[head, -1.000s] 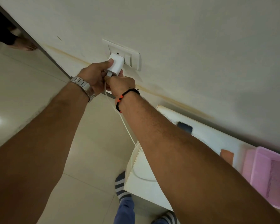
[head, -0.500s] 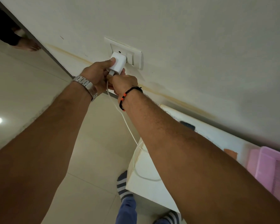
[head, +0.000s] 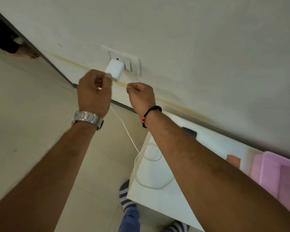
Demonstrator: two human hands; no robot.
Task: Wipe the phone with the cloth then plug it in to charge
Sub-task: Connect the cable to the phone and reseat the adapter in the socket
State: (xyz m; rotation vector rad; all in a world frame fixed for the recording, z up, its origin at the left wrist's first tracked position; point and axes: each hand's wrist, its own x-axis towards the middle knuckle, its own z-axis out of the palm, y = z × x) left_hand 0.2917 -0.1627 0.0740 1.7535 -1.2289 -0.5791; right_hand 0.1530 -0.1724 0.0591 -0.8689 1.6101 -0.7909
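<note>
Head view: I see the charger (head: 115, 69) seated in the wall socket (head: 122, 60). My left hand (head: 94, 92) is just beside it, fingers curled around the cable (head: 129, 133), I think to keep it from pulling the plug. My right hand (head: 140, 93) is closed; whether it pinches anything I cannot tell. The phone (head: 190, 132) lies on the tabletop (head: 159, 198) near the wall, partly hidden by my arm.
</note>
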